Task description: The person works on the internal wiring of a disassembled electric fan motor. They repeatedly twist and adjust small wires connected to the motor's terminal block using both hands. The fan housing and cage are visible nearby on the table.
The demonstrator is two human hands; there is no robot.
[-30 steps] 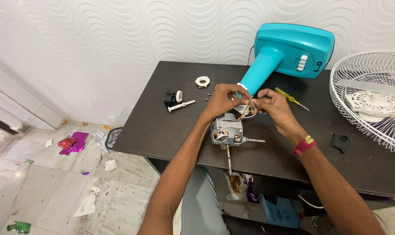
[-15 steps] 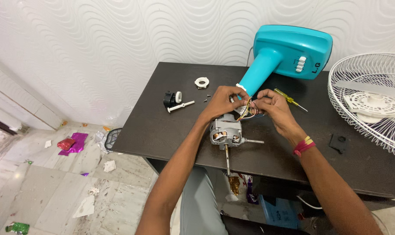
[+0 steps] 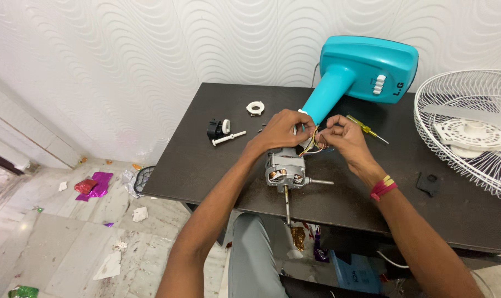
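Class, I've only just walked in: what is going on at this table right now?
A person works a bundle of thin wires between both hands: the left hand and the right hand pinch them just above a bare fan motor lying on the dark table. Behind the hands stands a turquoise fan base, with a yellow-handled screwdriver beside it. A white fan guard lies to the right, small loose parts to the left.

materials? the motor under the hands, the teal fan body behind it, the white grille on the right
Motor: bare grey metal casing, likely cast; dull sheen, copper-coloured windings visible through the openings, steel-looking shafts.
Teal fan body: moulded plastic, smooth and slightly glossy, rounded edges, white buttons.
Grille: thin wire, probably white-coated metal; its pale centre hub looks plastic.
Both hands pinch thin coloured wires, seemingly plastic-insulated.
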